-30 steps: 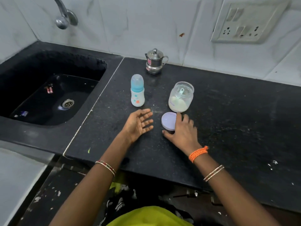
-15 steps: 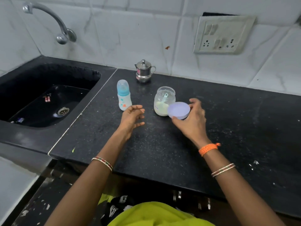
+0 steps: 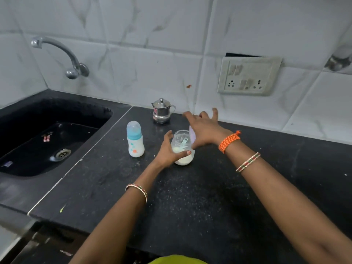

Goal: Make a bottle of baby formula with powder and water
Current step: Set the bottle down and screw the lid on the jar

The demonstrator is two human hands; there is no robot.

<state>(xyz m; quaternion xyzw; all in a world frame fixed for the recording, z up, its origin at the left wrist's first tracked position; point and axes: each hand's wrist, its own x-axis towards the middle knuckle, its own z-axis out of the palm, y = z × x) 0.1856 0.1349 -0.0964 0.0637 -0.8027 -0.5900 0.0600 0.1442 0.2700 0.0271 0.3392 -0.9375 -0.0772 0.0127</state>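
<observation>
A clear jar (image 3: 183,159) with white powder and a pale scoop inside stands on the black counter (image 3: 190,197). My left hand (image 3: 165,155) grips the jar from its left, thumb across the front. My right hand (image 3: 204,129) hovers just above and to the right of the jar's mouth, fingers spread, holding the lilac lid (image 3: 192,137) tilted on edge under the palm. To the left of the jar stands the baby bottle (image 3: 135,142), white with a blue cap on, untouched.
A small steel pot (image 3: 162,111) with a lid sits at the back by the tiled wall. A black sink (image 3: 22,161) lies to the left with a tap (image 3: 62,52) over it. A socket panel (image 3: 248,76) is on the wall.
My right hand lifted the lilac lid off the counter and carried it up over the jar. My left hand moved right and took hold of the jar. The camera tilted upward.
</observation>
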